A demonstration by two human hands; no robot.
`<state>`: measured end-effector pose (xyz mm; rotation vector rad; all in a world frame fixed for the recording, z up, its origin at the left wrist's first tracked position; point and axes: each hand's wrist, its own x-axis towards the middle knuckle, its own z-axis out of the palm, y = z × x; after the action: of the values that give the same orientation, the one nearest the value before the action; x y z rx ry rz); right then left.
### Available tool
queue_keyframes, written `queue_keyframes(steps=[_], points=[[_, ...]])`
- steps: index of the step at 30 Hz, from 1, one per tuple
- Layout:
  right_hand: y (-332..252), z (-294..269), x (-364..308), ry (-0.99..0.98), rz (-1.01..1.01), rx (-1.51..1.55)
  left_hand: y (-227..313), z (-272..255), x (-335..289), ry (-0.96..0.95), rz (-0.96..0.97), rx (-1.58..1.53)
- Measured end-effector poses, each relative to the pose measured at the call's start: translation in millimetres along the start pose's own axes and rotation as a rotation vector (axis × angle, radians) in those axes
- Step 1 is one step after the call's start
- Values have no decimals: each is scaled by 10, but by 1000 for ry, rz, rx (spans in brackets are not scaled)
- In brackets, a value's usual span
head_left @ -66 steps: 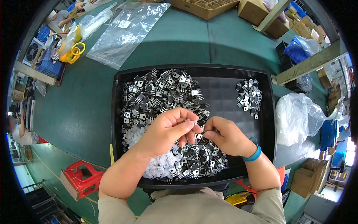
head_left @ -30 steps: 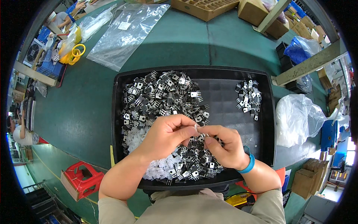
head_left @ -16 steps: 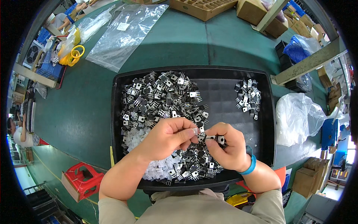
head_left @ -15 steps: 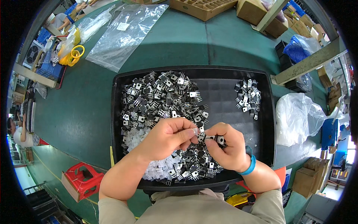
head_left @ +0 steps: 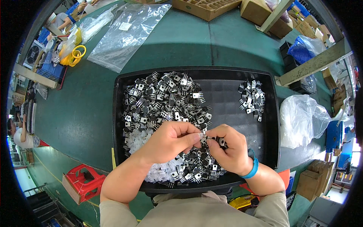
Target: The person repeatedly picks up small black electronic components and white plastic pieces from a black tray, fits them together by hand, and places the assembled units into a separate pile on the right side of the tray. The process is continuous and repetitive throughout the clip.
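Over a black tray [head_left: 242, 128] my two hands meet at the fingertips. My left hand [head_left: 172, 142] is closed in a pinch on a small translucent white plastic piece, mostly covered by the thumb and finger. My right hand [head_left: 231, 149], with a blue band at its wrist, pinches a three-legged transistor [head_left: 204, 133] against that piece. How far the two overlap is too small to tell. Beneath lies a big heap of black and silver transistors [head_left: 162, 98]. Loose white plastic pieces [head_left: 160, 172] are piled at the near left. A smaller transistor group [head_left: 251, 99] sits at the far right inside the tray.
On the green table [head_left: 75, 121] a clear plastic bag [head_left: 126, 36] lies beyond the tray. A divided cardboard box [head_left: 206, 10] stands at the back. Crumpled clear plastic [head_left: 300, 121] is at the right, near a metal post [head_left: 312, 64]. A red stool [head_left: 83, 182] stands at the lower left.
My fingertips have come closer together, the left hand shifting slightly right and the right hand slightly left. The white piece and the transistor now meet. The piles look the same.
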<state>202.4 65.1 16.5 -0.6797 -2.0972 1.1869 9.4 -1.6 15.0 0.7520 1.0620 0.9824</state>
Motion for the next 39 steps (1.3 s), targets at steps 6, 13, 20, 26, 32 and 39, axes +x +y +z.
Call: queue_keyframes(steps=[6, 13, 20, 26, 32, 39], points=[[-41, -11, 8, 8, 63, 33, -3, -12, -3, 3, 3, -29], [12, 6, -25, 49, 6, 59, 29, -13, -6, 13, 6, -87], [23, 19, -19, 29, -15, 59, -1, -12, 4, 0, -4, -100], [29, 19, -26, 39, -6, 62, -10, -23, 7, 10, 9, -85], [30, -14, 5, -59, 7, 66, 8, -22, -1, -10, -25, -68], [-15, -119, 36, -156, 159, 102, 0, -4, -7, 21, 9, -67]])
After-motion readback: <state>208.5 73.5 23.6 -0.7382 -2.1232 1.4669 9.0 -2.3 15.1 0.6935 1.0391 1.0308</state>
